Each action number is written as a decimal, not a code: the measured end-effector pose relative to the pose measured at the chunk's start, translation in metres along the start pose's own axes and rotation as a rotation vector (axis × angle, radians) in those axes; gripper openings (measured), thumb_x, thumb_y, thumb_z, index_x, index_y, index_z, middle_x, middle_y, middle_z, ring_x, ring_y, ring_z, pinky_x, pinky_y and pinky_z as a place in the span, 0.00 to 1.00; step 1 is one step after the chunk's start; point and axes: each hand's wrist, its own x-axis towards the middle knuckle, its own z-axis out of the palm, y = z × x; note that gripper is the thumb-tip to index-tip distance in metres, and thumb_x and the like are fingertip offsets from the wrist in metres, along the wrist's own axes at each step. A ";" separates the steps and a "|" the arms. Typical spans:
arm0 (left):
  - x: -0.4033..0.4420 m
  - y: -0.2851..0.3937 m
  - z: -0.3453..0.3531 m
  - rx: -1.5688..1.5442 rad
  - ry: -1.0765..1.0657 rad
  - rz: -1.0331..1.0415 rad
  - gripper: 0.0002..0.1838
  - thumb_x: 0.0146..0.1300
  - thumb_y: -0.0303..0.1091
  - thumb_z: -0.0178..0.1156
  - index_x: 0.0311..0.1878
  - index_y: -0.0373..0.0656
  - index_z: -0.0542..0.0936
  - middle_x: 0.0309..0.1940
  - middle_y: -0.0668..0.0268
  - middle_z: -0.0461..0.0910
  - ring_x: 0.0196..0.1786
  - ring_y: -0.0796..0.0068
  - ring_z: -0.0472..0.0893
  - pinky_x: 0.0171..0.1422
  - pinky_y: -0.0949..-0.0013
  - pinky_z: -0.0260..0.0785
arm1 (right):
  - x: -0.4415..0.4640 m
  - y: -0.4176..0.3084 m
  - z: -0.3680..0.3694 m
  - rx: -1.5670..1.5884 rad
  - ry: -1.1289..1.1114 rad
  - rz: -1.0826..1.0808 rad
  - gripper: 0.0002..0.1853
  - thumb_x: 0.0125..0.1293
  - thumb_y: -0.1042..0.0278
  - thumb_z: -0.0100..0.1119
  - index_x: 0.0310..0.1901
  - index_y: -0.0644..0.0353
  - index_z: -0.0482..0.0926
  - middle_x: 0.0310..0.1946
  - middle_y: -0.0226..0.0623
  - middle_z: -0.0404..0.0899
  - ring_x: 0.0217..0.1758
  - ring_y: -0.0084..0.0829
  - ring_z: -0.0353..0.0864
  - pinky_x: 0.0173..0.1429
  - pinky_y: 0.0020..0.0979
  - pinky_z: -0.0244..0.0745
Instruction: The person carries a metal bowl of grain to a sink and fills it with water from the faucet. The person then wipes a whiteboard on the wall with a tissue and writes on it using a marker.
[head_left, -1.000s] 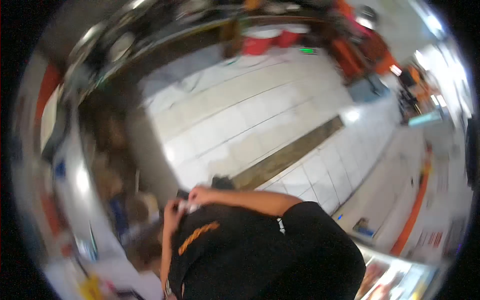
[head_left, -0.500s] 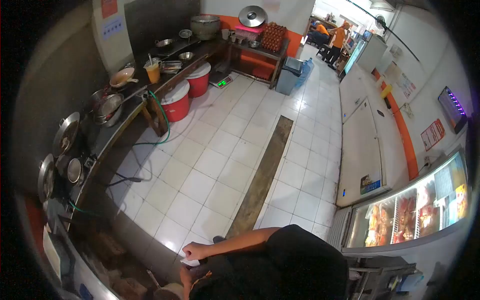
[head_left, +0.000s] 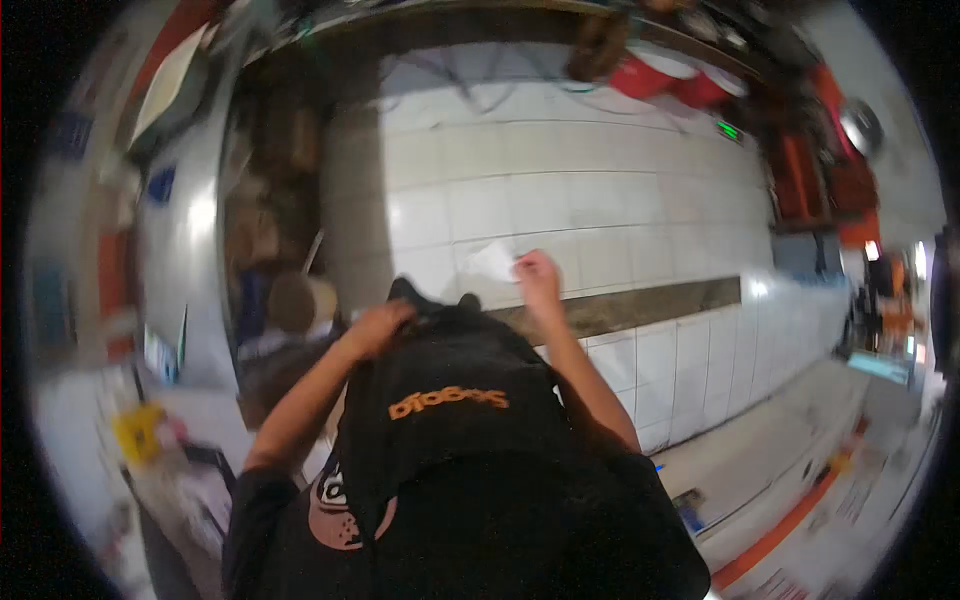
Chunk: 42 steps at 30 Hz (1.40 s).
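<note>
My right hand (head_left: 539, 272) reaches out over the tiled floor, its fingers pinched on the edge of a thin white sheet (head_left: 492, 262). The sheet looks like paper or tissue; blur hides its exact kind. Close to my body, my left hand (head_left: 383, 328) rests at the side of the black apron (head_left: 445, 365) with orange lettering. Its fingers are smeared by motion, so whether they grip the cloth cannot be made out. Below the apron's edge show the dark tips of my shoes (head_left: 468, 301).
A metal counter (head_left: 205, 215) runs along the left, with a round tan container (head_left: 297, 300) beneath its edge. Red buckets (head_left: 640, 77) and a scale with a green display (head_left: 729, 131) stand at the upper right. A brown strip (head_left: 650, 308) crosses the white floor.
My view has swung left and down toward my body. The hands, close together before, are now apart, and the white sheet hangs spread out from my right hand.
</note>
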 end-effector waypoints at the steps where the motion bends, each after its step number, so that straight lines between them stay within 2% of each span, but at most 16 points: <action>1: -0.007 0.007 -0.006 0.119 0.140 -0.059 0.13 0.59 0.32 0.61 0.48 0.43 0.78 0.46 0.56 0.81 0.49 0.49 0.81 0.53 0.50 0.72 | 0.003 -0.013 -0.003 0.033 0.014 0.000 0.03 0.60 0.77 0.63 0.33 0.62 0.77 0.28 0.30 0.77 0.32 0.22 0.76 0.39 0.27 0.72; 5: -0.045 -0.002 -0.017 0.281 0.429 -0.256 0.13 0.57 0.33 0.65 0.46 0.43 0.81 0.45 0.57 0.81 0.50 0.50 0.81 0.54 0.51 0.73 | 0.026 -0.024 0.008 0.086 -0.028 0.126 0.03 0.63 0.78 0.61 0.35 0.61 0.76 0.33 0.29 0.78 0.32 0.19 0.74 0.38 0.24 0.69; 8: -0.067 -0.034 -0.013 -0.112 0.311 -0.233 0.15 0.55 0.35 0.68 0.45 0.42 0.83 0.44 0.56 0.82 0.51 0.50 0.82 0.56 0.51 0.73 | 0.057 -0.033 0.046 0.019 -0.122 0.134 0.06 0.60 0.78 0.62 0.38 0.63 0.75 0.30 0.29 0.77 0.31 0.20 0.73 0.39 0.25 0.70; 10: -0.083 -0.035 -0.034 -0.244 0.118 -0.368 0.15 0.61 0.38 0.67 0.48 0.42 0.84 0.44 0.53 0.84 0.51 0.49 0.82 0.58 0.50 0.74 | 0.075 -0.046 0.091 -0.033 -0.247 0.061 0.06 0.59 0.79 0.62 0.36 0.62 0.74 0.29 0.28 0.75 0.31 0.20 0.72 0.38 0.25 0.70; 12: -0.084 -0.044 -0.041 -0.194 0.318 -0.484 0.17 0.63 0.40 0.66 0.52 0.42 0.84 0.47 0.52 0.84 0.53 0.48 0.82 0.60 0.51 0.74 | 0.089 -0.057 0.138 -0.107 -0.361 0.095 0.08 0.58 0.82 0.60 0.34 0.57 0.72 0.29 0.24 0.72 0.34 0.19 0.71 0.38 0.24 0.67; 16: -0.068 -0.063 -0.096 -0.731 0.797 -0.438 0.27 0.69 0.47 0.65 0.66 0.43 0.77 0.55 0.53 0.84 0.58 0.58 0.82 0.63 0.57 0.74 | 0.111 -0.101 0.251 -0.141 -0.715 0.120 0.10 0.57 0.83 0.59 0.34 0.55 0.72 0.29 0.24 0.72 0.33 0.19 0.74 0.40 0.25 0.71; 18: -0.061 -0.093 -0.119 -0.979 1.054 -0.379 0.25 0.71 0.44 0.64 0.62 0.34 0.77 0.47 0.57 0.85 0.48 0.70 0.83 0.54 0.65 0.75 | 0.111 -0.127 0.327 -0.166 -0.894 0.086 0.11 0.57 0.84 0.61 0.36 0.56 0.72 0.30 0.26 0.74 0.34 0.19 0.76 0.41 0.24 0.75; 20: -0.078 -0.108 -0.168 -1.206 1.061 -0.509 0.21 0.72 0.42 0.63 0.57 0.34 0.79 0.42 0.64 0.85 0.45 0.78 0.81 0.49 0.68 0.74 | 0.103 -0.161 0.385 -0.056 -1.050 0.235 0.12 0.58 0.85 0.63 0.37 0.57 0.73 0.31 0.27 0.77 0.35 0.18 0.78 0.43 0.23 0.77; 24: -0.105 -0.183 -0.192 -1.058 1.459 -0.531 0.13 0.67 0.35 0.67 0.47 0.36 0.82 0.37 0.66 0.85 0.40 0.80 0.80 0.45 0.70 0.73 | 0.118 -0.159 0.487 -0.102 -1.180 0.103 0.10 0.63 0.83 0.63 0.40 0.59 0.73 0.34 0.29 0.78 0.37 0.19 0.79 0.44 0.23 0.78; 28: -0.138 -0.209 -0.219 -1.001 1.553 -0.796 0.11 0.63 0.33 0.69 0.44 0.37 0.83 0.35 0.65 0.85 0.37 0.80 0.81 0.43 0.70 0.74 | 0.130 -0.157 0.557 -0.310 -1.226 -0.176 0.12 0.64 0.78 0.66 0.45 0.60 0.74 0.38 0.32 0.79 0.41 0.23 0.80 0.47 0.27 0.82; 29: -0.139 -0.212 -0.220 -1.038 1.716 -0.703 0.11 0.62 0.31 0.70 0.44 0.37 0.83 0.34 0.65 0.85 0.36 0.80 0.80 0.41 0.71 0.73 | 0.133 -0.160 0.573 -0.350 -1.248 -0.242 0.14 0.64 0.77 0.67 0.48 0.59 0.74 0.40 0.32 0.79 0.42 0.24 0.80 0.47 0.28 0.83; 32: -0.141 -0.245 -0.210 -1.145 1.796 -0.759 0.11 0.60 0.29 0.71 0.44 0.37 0.83 0.37 0.64 0.85 0.40 0.78 0.83 0.45 0.70 0.75 | 0.140 -0.157 0.617 -0.157 -1.378 0.318 0.22 0.68 0.66 0.67 0.60 0.55 0.69 0.52 0.35 0.75 0.45 0.25 0.80 0.42 0.28 0.81; 33: -0.136 -0.252 -0.207 -0.976 1.896 -0.796 0.10 0.59 0.28 0.70 0.43 0.38 0.84 0.39 0.63 0.85 0.41 0.75 0.83 0.45 0.69 0.76 | 0.141 -0.161 0.628 -0.130 -1.407 0.425 0.20 0.71 0.66 0.65 0.59 0.57 0.70 0.49 0.33 0.77 0.44 0.23 0.79 0.40 0.25 0.79; 36: -0.151 -0.264 -0.219 -0.356 1.898 -1.015 0.12 0.51 0.19 0.64 0.38 0.45 0.87 0.42 0.60 0.81 0.48 0.58 0.81 0.51 0.62 0.76 | 0.155 -0.143 0.678 -0.386 -1.598 0.250 0.14 0.72 0.65 0.63 0.54 0.64 0.80 0.46 0.34 0.82 0.45 0.23 0.81 0.41 0.24 0.80; 40: -0.162 -0.292 -0.240 -0.112 1.799 -1.229 0.12 0.52 0.22 0.63 0.40 0.44 0.87 0.40 0.58 0.78 0.46 0.56 0.79 0.48 0.58 0.74 | 0.156 -0.185 0.744 -0.310 -1.801 0.578 0.17 0.72 0.67 0.64 0.56 0.69 0.81 0.52 0.40 0.83 0.54 0.29 0.82 0.55 0.33 0.83; 42: -0.161 -0.309 -0.264 -0.145 1.881 -1.237 0.13 0.54 0.23 0.63 0.44 0.43 0.85 0.40 0.57 0.77 0.46 0.55 0.79 0.48 0.57 0.74 | 0.175 -0.174 0.783 -0.440 -1.917 0.305 0.17 0.68 0.68 0.67 0.54 0.69 0.83 0.52 0.41 0.84 0.51 0.29 0.83 0.56 0.33 0.81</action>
